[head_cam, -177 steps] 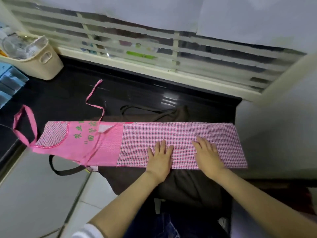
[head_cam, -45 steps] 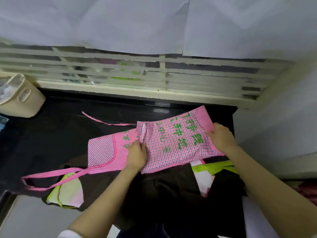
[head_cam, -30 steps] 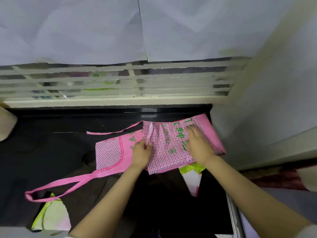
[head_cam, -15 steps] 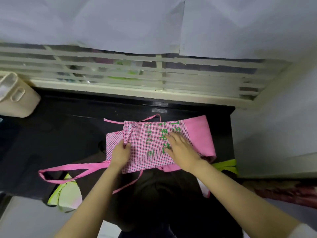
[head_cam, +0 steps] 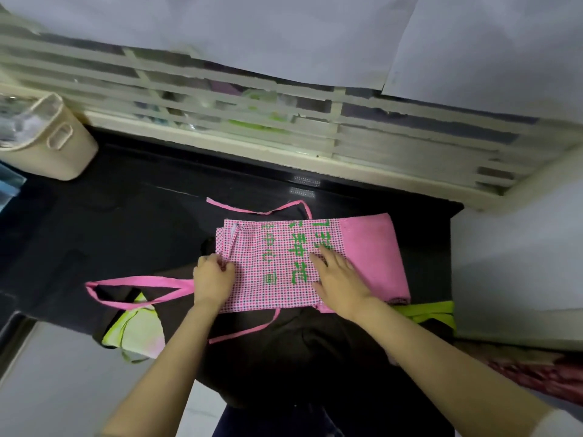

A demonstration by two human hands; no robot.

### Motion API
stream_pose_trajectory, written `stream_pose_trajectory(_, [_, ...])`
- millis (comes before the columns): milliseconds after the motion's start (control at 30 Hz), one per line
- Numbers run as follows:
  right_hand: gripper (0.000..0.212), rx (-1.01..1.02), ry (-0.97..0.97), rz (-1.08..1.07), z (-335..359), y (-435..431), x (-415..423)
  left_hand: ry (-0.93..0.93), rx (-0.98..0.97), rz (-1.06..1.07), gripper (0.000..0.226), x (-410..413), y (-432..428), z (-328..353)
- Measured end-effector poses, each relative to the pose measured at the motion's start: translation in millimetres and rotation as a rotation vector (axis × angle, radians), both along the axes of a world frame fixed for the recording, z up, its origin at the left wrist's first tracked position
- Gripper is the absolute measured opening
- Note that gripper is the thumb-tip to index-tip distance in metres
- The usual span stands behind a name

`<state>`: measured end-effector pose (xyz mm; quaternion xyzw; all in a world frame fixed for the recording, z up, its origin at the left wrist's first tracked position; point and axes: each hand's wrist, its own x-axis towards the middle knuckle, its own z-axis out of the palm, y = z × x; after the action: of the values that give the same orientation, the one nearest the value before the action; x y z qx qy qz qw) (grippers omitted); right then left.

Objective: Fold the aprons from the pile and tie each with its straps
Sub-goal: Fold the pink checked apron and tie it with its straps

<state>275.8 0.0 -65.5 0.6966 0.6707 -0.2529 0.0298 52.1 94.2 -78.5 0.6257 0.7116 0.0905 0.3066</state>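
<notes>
A pink checked apron (head_cam: 274,263) with green print lies folded into a short rectangle on the black counter (head_cam: 126,222). My left hand (head_cam: 213,280) pinches the folded left edge of it. My right hand (head_cam: 339,279) lies flat, fingers spread, on the middle of the fold. A wide pink neck loop (head_cam: 132,291) trails out to the left. One thin pink strap (head_cam: 252,211) curls behind the apron, another strap (head_cam: 249,329) hangs off the front. Under it lies a pile of dark aprons (head_cam: 299,357).
A beige basket (head_cam: 53,143) stands at the counter's back left. A yellow-green apron (head_cam: 135,332) pokes out of the pile at the left, and a green strap (head_cam: 432,313) at the right. A slatted window frame (head_cam: 284,146) runs along the back; a white wall (head_cam: 520,263) closes the right side.
The long flat apron has been folded over from the right into a short rectangle. In the last half second my left hand slid to the left edge; my right hand stays pressing on top.
</notes>
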Motion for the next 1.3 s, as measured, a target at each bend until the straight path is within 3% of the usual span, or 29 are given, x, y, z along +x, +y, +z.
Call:
stream_pose_trajectory(500, [0.058, -0.034, -0.029, 0.065, -4, 3, -14, -0.111, -0.002, 0.107, 0.013, -19, 6, 3])
stream_pose_trajectory(600, [0.058, -0.037, -0.034, 0.066, -4, 4, -14, -0.089, 0.040, 0.128, 0.026, -12, 2, 2])
stream_pose_trajectory(667, [0.058, -0.044, -0.037, 0.067, -4, 4, -14, 0.062, 0.181, 0.043, 0.031, -3, -3, 1])
stream_pose_trajectory(767, [0.059, -0.054, -0.033, 0.069, -4, 4, -15, 0.084, 0.352, -0.342, 0.026, 24, -17, 2])
stream_pose_trajectory(867, [0.056, -0.091, -0.013, 0.086, -7, 4, -17, 0.127, 0.180, -0.665, 0.048, 56, -36, -7])
stream_pose_trajectory(967, [0.056, -0.191, -0.009, 0.084, -12, -4, -8, 0.325, -0.066, -0.764, 0.058, 68, -45, -22])
stream_pose_trajectory(1067, [0.056, -0.235, -0.035, 0.016, -18, -16, 26, 0.427, -0.087, -0.812, 0.058, 64, -47, -29])
stream_pose_trajectory(1300, [0.065, -0.247, -0.054, -0.241, -25, -35, 119, 0.427, -0.095, -0.833, 0.060, 61, -45, -30])
